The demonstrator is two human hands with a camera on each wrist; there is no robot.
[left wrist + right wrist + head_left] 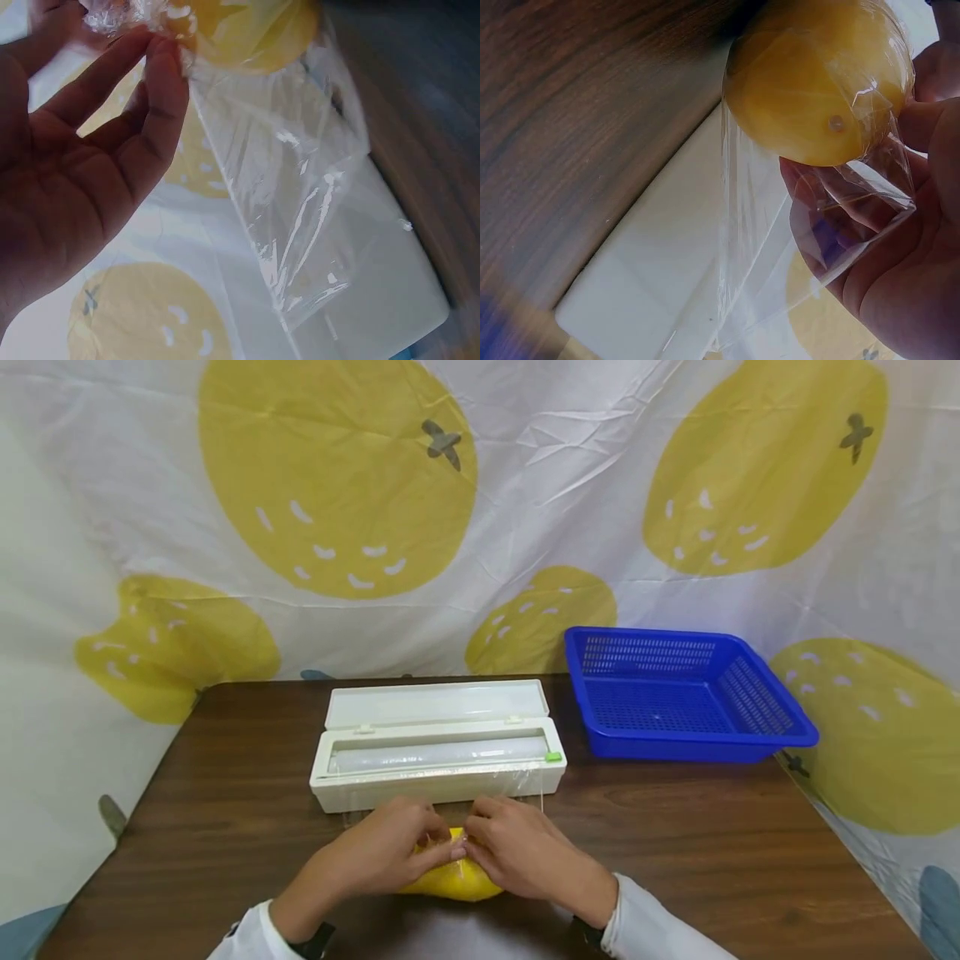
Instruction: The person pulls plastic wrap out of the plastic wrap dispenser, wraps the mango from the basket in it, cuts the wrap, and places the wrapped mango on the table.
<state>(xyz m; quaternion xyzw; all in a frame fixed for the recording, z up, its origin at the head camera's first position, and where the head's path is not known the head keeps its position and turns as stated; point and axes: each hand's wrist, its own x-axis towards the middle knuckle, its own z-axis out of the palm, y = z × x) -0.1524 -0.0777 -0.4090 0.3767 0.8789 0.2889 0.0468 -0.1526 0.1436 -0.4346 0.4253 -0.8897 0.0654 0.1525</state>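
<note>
Now | yel. fruit [453, 885] btwn L hand [378, 852] & R hand [528, 850] | both hands pinching clear film [319, 206]

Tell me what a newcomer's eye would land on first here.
Probably the bright blue basket at the far right of the dark table, before a backdrop of huge yellow fruit prints. Next, the glossy yellow object front and centre, under clear film between the left hand and right hand. Just beyond lies the open white box with its film roll.
</note>
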